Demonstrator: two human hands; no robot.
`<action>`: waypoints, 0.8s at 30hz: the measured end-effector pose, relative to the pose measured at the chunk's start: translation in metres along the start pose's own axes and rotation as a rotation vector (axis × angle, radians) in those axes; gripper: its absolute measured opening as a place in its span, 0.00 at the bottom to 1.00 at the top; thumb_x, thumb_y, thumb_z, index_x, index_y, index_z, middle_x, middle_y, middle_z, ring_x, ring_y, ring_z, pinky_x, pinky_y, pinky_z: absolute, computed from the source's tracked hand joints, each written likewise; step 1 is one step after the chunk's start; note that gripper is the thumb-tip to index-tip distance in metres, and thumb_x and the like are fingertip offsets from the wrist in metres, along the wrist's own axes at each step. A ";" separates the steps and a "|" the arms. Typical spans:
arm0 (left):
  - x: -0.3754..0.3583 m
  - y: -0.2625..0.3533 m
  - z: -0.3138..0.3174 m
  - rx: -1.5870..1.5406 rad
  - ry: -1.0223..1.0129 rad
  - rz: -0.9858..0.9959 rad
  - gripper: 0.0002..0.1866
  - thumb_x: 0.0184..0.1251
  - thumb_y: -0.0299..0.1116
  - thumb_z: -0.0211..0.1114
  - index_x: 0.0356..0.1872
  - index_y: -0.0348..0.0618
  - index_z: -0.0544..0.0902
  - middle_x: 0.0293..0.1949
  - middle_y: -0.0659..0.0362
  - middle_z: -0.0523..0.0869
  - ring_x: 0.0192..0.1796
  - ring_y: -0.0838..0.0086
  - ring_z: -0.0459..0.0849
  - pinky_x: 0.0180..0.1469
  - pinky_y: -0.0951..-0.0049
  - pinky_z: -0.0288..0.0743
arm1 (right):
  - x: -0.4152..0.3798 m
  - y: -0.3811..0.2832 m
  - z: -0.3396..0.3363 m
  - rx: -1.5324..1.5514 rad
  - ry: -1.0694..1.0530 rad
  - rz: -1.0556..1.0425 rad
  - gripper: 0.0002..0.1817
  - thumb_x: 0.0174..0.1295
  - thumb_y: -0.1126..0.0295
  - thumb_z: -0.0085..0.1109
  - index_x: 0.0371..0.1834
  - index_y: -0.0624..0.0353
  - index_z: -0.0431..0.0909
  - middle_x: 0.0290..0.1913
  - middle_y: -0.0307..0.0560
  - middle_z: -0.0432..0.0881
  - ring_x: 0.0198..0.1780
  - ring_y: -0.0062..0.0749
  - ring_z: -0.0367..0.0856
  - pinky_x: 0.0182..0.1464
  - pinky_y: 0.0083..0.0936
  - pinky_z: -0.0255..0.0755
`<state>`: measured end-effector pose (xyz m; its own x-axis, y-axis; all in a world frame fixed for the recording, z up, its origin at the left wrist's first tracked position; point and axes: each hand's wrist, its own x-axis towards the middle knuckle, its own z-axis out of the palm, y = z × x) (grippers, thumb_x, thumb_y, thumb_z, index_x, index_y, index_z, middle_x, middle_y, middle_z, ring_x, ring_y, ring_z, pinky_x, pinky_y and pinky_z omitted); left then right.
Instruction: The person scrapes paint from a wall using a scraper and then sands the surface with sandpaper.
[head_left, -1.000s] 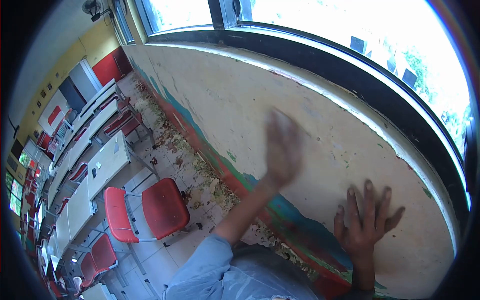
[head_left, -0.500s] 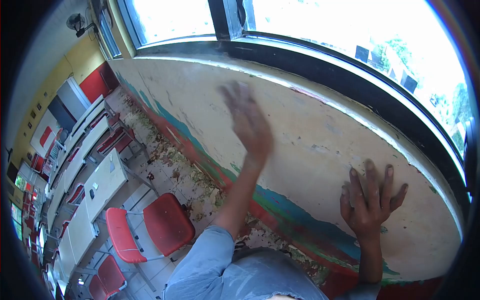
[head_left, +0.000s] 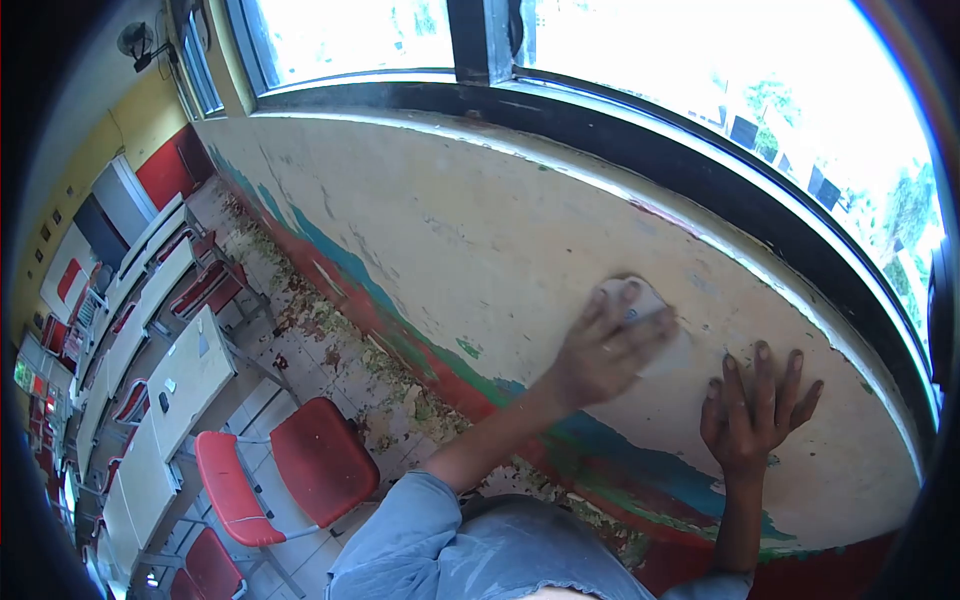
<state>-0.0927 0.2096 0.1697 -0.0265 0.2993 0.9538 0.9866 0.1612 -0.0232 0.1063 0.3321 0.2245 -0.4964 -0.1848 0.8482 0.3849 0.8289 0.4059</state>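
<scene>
My left hand (head_left: 610, 350) presses a pale whitish sheet of sandpaper (head_left: 640, 298) flat against the wall (head_left: 480, 240). Its fingers lie over the sheet and are a little blurred; a small dark mark shows on the paper. To the right, my right hand (head_left: 748, 425) rests on the same wall with fingers spread and nothing in it. Cream and scuffed above, the wall has ragged teal, green and red paint along its lower part.
A dark window frame (head_left: 600, 130) and sill run above the wall. Paint flakes (head_left: 400, 400) litter the tiled floor along its foot. On the left stand a red chair (head_left: 325, 462) and rows of desks (head_left: 190, 375). A fan (head_left: 137, 42) hangs far back.
My left hand has swept right and down across the wall, nearer my right hand, and the pale sheet now shows under its fingers. My right hand stays on the wall; the view has shifted slightly.
</scene>
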 end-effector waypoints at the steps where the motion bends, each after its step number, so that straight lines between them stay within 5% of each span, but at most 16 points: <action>1: -0.014 -0.026 0.007 0.035 0.002 -0.039 0.24 0.69 0.32 0.44 0.65 0.37 0.64 0.67 0.45 0.62 0.70 0.48 0.56 0.69 0.51 0.48 | -0.001 0.001 -0.001 -0.008 -0.009 -0.006 0.12 0.53 0.62 0.58 0.42 0.40 0.82 0.60 0.39 0.74 0.68 0.51 0.60 0.71 0.56 0.33; 5: 0.054 -0.075 -0.039 0.105 0.402 -0.376 0.25 0.69 0.32 0.46 0.65 0.36 0.63 0.68 0.45 0.60 0.72 0.51 0.52 0.71 0.55 0.45 | 0.000 0.000 0.000 -0.034 -0.007 -0.006 0.11 0.54 0.63 0.58 0.41 0.41 0.83 0.59 0.40 0.74 0.68 0.52 0.60 0.70 0.57 0.34; 10: -0.023 -0.062 0.043 0.820 0.044 -0.032 0.25 0.66 0.30 0.47 0.66 0.42 0.63 0.65 0.46 0.65 0.67 0.60 0.62 0.68 0.59 0.55 | 0.000 -0.002 0.001 -0.043 0.012 0.005 0.11 0.54 0.64 0.58 0.41 0.43 0.83 0.59 0.41 0.74 0.67 0.53 0.61 0.70 0.58 0.35; 12: 0.019 -0.042 -0.016 -0.063 0.020 0.075 0.23 0.65 0.26 0.49 0.62 0.37 0.68 0.67 0.48 0.64 0.72 0.53 0.54 0.71 0.58 0.49 | 0.002 -0.004 -0.001 -0.037 0.003 0.007 0.11 0.54 0.64 0.57 0.41 0.44 0.83 0.58 0.42 0.75 0.67 0.53 0.61 0.70 0.57 0.36; 13: 0.020 -0.067 -0.023 0.079 0.094 -0.046 0.21 0.66 0.27 0.49 0.61 0.37 0.69 0.66 0.47 0.64 0.72 0.50 0.53 0.70 0.53 0.49 | 0.003 -0.003 -0.001 -0.038 0.000 0.005 0.11 0.55 0.64 0.57 0.40 0.45 0.83 0.58 0.42 0.75 0.67 0.53 0.61 0.70 0.57 0.36; 14: 0.030 -0.097 -0.025 -0.252 0.350 -0.248 0.21 0.67 0.28 0.48 0.60 0.37 0.70 0.66 0.47 0.65 0.71 0.49 0.53 0.70 0.51 0.48 | 0.004 -0.002 -0.001 -0.041 0.010 0.001 0.11 0.55 0.64 0.57 0.40 0.45 0.83 0.58 0.42 0.75 0.67 0.54 0.61 0.70 0.57 0.36; 16: 0.051 -0.106 -0.030 -0.401 0.554 -0.388 0.21 0.68 0.30 0.47 0.60 0.34 0.70 0.66 0.46 0.65 0.71 0.48 0.53 0.70 0.50 0.46 | 0.005 -0.005 -0.001 -0.038 0.022 0.008 0.10 0.55 0.64 0.56 0.40 0.45 0.82 0.58 0.42 0.75 0.67 0.54 0.61 0.70 0.58 0.36; 18: 0.071 -0.080 -0.034 -0.024 0.472 -0.259 0.22 0.69 0.31 0.46 0.61 0.30 0.68 0.67 0.44 0.61 0.71 0.49 0.55 0.71 0.53 0.45 | 0.005 -0.007 0.000 -0.040 0.035 0.024 0.10 0.55 0.64 0.56 0.40 0.46 0.82 0.58 0.42 0.75 0.67 0.54 0.62 0.70 0.57 0.37; 21: 0.052 -0.046 -0.022 0.049 0.187 0.102 0.19 0.67 0.29 0.52 0.57 0.33 0.73 0.62 0.40 0.68 0.69 0.50 0.61 0.69 0.52 0.51 | 0.004 -0.007 0.001 -0.051 0.026 0.024 0.10 0.56 0.64 0.56 0.39 0.46 0.82 0.58 0.43 0.75 0.67 0.54 0.62 0.70 0.57 0.38; 24: 0.048 -0.075 -0.032 -0.147 0.283 -0.141 0.16 0.63 0.28 0.56 0.51 0.38 0.77 0.55 0.41 0.76 0.64 0.49 0.67 0.63 0.52 0.62 | 0.003 -0.006 0.000 -0.053 0.025 0.012 0.10 0.56 0.64 0.56 0.40 0.46 0.82 0.58 0.43 0.75 0.67 0.54 0.61 0.70 0.57 0.38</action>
<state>-0.1633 0.1821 0.2269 -0.1391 0.0081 0.9902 0.9896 0.0391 0.1387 0.1024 0.3260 0.2246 -0.4725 -0.1887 0.8609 0.4319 0.8019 0.4128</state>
